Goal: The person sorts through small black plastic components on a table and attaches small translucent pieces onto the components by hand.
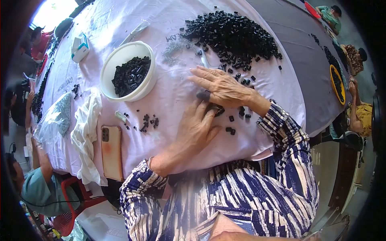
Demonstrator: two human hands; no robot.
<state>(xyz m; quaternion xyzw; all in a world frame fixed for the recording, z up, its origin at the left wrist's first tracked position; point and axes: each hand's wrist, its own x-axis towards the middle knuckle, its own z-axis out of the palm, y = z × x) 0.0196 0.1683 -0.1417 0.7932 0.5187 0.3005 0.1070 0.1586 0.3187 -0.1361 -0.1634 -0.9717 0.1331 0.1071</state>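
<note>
My left hand (pixel 197 126) rests low over the cloth, fingers stretched forward and thumb apart. Its fingertips meet the underside of my right hand (pixel 225 86), beside a black piece (pixel 219 111) partly hidden there. The right hand lies palm down with long, straight fingers, its thumb tip wearing a dark cover (pixel 204 95). Just past the right fingers is a pale narrow strip (pixel 204 60). Loose small black parts (pixel 231 131) lie near my right wrist. Beyond stands a large heap of black parts (pixel 233 36). A white tub (pixel 150 82) holds more of them.
A phone (pixel 111 152), white cloth (pixel 86 132), clear plastic bag (pixel 60 116) and small box (pixel 80 48) are on the left. Clear shreds (pixel 175 52) lie near the heap. Other people sit around; a yellow tray (pixel 337 84) is at the right. A red chair (pixel 76 205) stands lower left.
</note>
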